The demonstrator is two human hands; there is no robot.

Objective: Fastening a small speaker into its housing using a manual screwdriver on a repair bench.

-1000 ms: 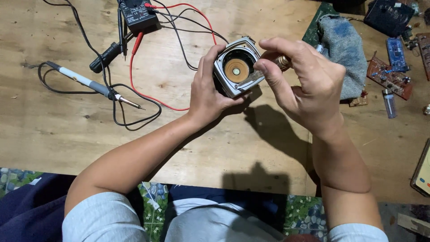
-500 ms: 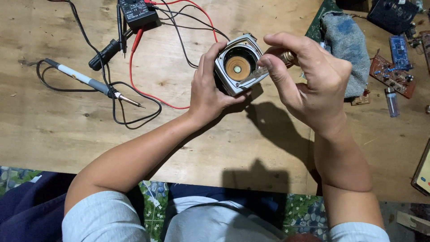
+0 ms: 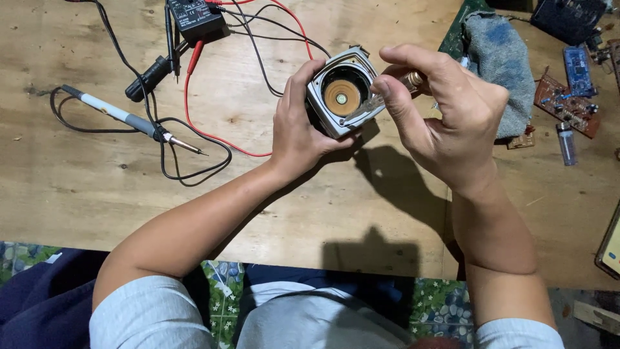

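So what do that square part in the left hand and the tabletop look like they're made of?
The square part in the left hand looks like metal: a dull grey frame with bright edges around a shiny coppery disc, though painted plastic can't be ruled out. The tabletop looks like bare, unvarnished wood, pale with visible grain and dark scuffs.

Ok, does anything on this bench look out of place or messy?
Nothing looks broken or spilled. The left hand holds a small square motor housing off the table while the right hand pokes a thin tool into it. The black and red wires lie tangled beside the soldering iron, untidy only.
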